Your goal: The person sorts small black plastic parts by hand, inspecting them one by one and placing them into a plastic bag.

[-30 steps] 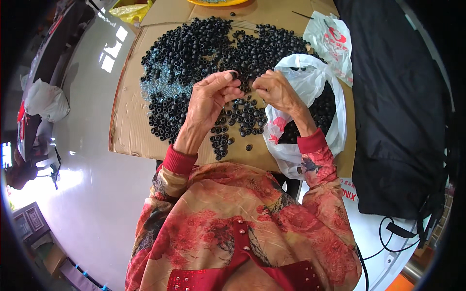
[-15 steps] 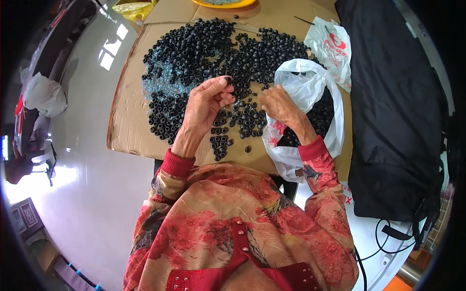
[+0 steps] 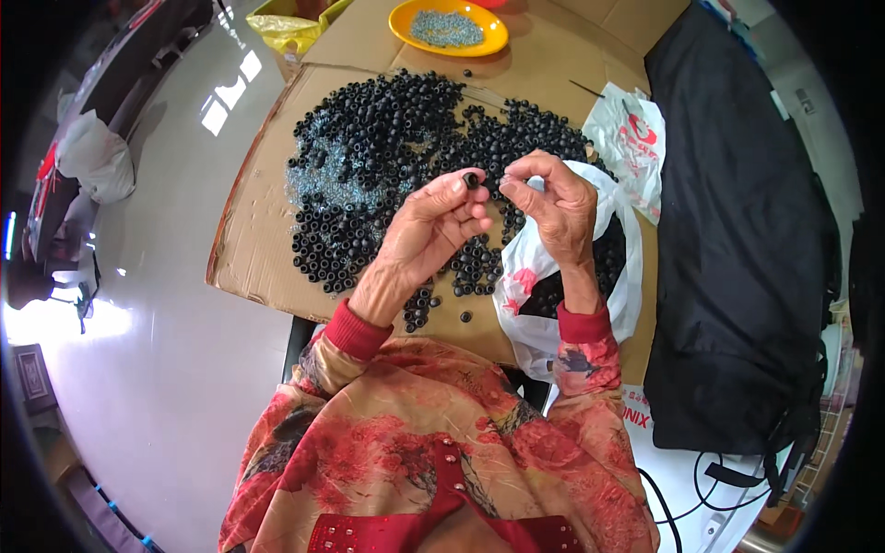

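My left hand (image 3: 422, 229) pinches a small black hollow cap (image 3: 471, 181) between thumb and forefinger, its opening showing. Just to its right, the thumb and forefinger of my right hand (image 3: 560, 214) are pressed together. Something tiny and pale seems to sit at those fingertips, too small to make out. Both hands are raised over a wide heap of similar black caps (image 3: 383, 115), with small clear bluish pieces (image 3: 327, 170) among them at the left. Under my right wrist lies an opened white plastic bag (image 3: 630, 244) holding more black caps.
Flattened cardboard (image 3: 253, 249) lies beneath the heap. At its far side stands a yellow-orange plate (image 3: 402, 35) of clear bluish pieces. A flat white bag with red print (image 3: 636, 138) rests at the right, beside a large black fabric bag (image 3: 728, 249).
My right hand has turned upward from low beside the bag, bringing its pinched fingertips near the black cap. My left hand has tilted the cap toward it. The view has shifted, showing more of the plate.
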The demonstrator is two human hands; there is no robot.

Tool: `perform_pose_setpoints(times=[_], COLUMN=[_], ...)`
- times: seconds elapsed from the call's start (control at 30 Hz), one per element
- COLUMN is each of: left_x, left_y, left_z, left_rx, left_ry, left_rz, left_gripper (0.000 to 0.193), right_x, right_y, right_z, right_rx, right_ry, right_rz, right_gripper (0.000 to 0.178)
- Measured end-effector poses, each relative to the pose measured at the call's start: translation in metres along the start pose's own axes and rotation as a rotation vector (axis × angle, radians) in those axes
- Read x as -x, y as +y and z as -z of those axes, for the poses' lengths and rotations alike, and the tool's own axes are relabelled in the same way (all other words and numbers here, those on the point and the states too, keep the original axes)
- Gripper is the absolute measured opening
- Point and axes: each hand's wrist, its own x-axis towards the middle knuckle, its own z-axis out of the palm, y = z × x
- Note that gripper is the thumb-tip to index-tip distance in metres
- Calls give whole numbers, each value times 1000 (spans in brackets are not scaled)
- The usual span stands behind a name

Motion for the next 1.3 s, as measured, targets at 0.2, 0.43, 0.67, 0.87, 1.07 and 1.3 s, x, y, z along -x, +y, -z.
perform_pose_setpoints(times=[0.2,0.43,0.67,0.87,1.07,1.3], left_x=[8,12,13,13,13,-12], left_y=[6,8,12,7,-3,5], left_z=[-26,-32,-34,-39,-39,-18], left_rx=[28,43,9,31,44,-163], left_ry=[1,44,33,20,86,142], left_rz=[-23,-47,-52,-64,-69,-91], left_gripper=[25,25,24,22,20,17], right_x=[-13,-12,-10,-6,6,-18], right_y=[-18,-25,-32,-31,-23,-3], right_z=[-21,-27,-29,-31,-28,-9], right_rx=[138,236,227,454,450,426], right_ry=[64,76,84,134,147,-38], right_rz=[373,433,373,484,497,460], right_gripper=[14,16,16,20,23,23])
